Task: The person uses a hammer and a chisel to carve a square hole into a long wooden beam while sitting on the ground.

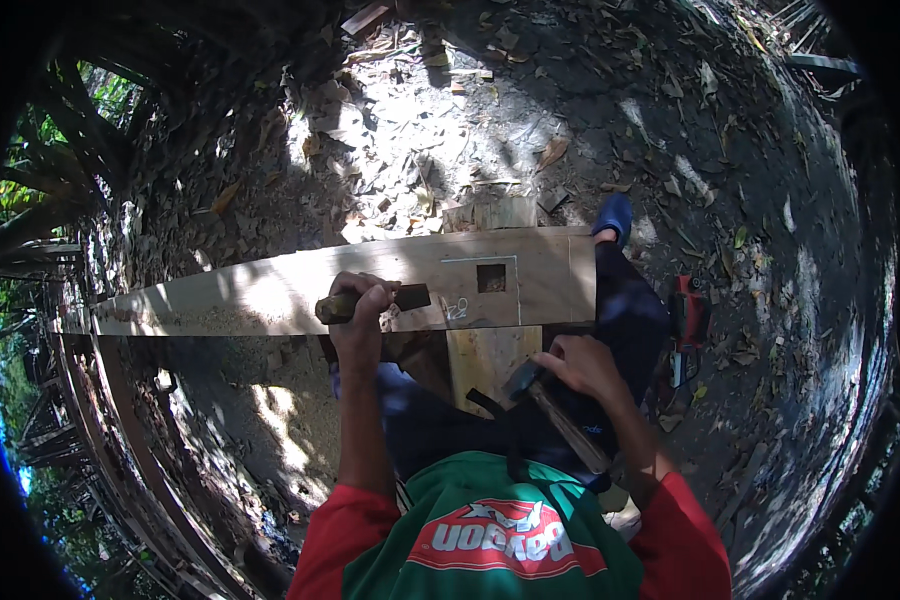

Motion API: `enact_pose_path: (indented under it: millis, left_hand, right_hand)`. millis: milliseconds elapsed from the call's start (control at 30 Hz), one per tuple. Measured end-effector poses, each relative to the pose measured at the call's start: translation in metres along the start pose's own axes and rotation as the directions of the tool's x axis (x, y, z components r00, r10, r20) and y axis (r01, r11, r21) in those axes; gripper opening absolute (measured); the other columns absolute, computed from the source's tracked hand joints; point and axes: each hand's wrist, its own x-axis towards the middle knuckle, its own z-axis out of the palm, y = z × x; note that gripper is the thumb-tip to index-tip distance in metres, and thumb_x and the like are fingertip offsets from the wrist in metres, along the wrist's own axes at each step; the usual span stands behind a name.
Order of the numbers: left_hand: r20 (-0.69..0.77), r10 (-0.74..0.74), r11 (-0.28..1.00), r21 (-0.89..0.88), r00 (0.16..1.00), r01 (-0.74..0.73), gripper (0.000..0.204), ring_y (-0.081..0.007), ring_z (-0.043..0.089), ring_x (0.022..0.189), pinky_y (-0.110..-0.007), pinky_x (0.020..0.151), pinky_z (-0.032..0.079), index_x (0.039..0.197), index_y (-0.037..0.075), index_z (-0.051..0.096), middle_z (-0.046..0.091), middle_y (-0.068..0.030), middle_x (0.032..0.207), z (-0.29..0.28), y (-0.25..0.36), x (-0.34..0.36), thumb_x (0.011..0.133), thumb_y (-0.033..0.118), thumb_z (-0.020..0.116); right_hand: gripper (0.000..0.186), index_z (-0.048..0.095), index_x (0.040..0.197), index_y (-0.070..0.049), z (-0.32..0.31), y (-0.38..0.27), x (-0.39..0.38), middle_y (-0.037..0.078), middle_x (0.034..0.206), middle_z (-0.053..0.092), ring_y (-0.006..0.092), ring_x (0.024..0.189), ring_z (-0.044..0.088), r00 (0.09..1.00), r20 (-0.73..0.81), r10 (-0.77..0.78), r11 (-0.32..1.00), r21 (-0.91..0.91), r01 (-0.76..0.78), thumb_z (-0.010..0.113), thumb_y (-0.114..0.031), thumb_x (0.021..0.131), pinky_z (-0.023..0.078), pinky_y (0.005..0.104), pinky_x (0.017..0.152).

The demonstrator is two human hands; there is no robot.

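Observation:
A long pale wooden plank lies across in front of me, with a square hole cut near its right end and white pencil-like lines around it. My left hand is closed around a chisel, whose thick handle end points left and whose flat blade points right, over the plank short of the hole. Beyond the plank's near edge, my right hand has its fingers curled at the head of a hammer. The hammer's wooden handle slants down toward my lap.
A crosswise timber supports the plank from beneath. On the ground to the right lies a red and black power tool. My blue shoe is past the plank's right end. Dry leaves and wood chips cover the ground ahead.

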Motion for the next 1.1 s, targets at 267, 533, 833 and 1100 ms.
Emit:
enact_pose_path:
  millis: [267, 533, 833, 1100]
  left_hand:
    - [0.183, -0.144, 0.968, 0.232, 0.972, 0.099, 0.021, -0.0126, 0.064, 0.084, -0.032, 0.077, 0.053, 0.084, 0.005, 0.057, 0.065, -0.0052, 0.082, 0.078, -0.040, 0.017, 0.081, 0.009, 0.077]
    - [0.299, -0.155, 0.952, 0.300, 0.942, 0.061, 0.026, -0.0062, 0.057, 0.059, -0.024, 0.052, 0.049, 0.082, 0.007, 0.056, 0.059, 0.0004, 0.067, 0.088, -0.048, 0.020, 0.084, 0.018, 0.079]
    - [0.366, -0.075, 0.917, 0.391, 0.928, -0.080, 0.028, -0.0055, 0.048, 0.058, -0.026, 0.053, 0.043, 0.078, 0.009, 0.054, 0.051, 0.0037, 0.065, 0.092, -0.064, 0.021, 0.085, 0.022, 0.078]
    - [0.308, -0.038, 0.912, 0.398, 0.951, -0.093, 0.027, -0.0074, 0.047, 0.056, -0.030, 0.053, 0.043, 0.076, 0.006, 0.057, 0.052, 0.0029, 0.063, 0.078, -0.085, 0.024, 0.083, 0.022, 0.077]
  right_hand:
    - [0.052, 0.052, 0.115, 0.000, 0.062, -0.015, -0.068, 0.024, 0.091, 0.069, 0.0417, 0.089, 0.068, 0.990, 0.030, 0.141, 0.986, 0.089, -0.143, 0.077, -0.028, 0.079, 0.053, 0.0512, 0.075]
    - [0.060, 0.049, 0.136, 0.000, -0.007, -0.013, -0.069, 0.018, 0.089, 0.069, 0.0230, 0.075, 0.069, 0.995, 0.029, 0.100, 0.811, 0.577, -0.098, 0.068, -0.015, 0.082, 0.053, 0.0367, 0.067]
    - [0.064, 0.043, 0.138, 0.004, -0.182, -0.155, -0.162, 0.001, 0.067, 0.050, 0.0085, 0.050, 0.048, 0.627, -0.768, -0.127, 0.359, 0.554, 0.751, 0.068, -0.011, 0.080, 0.043, 0.0244, 0.048]
    - [0.021, 0.053, 0.097, -0.002, -0.227, -0.233, -0.168, 0.001, 0.062, 0.046, 0.0102, 0.045, 0.045, 0.358, -0.903, -0.236, 0.207, 0.314, 0.927, 0.068, -0.012, 0.085, 0.039, 0.0248, 0.044]
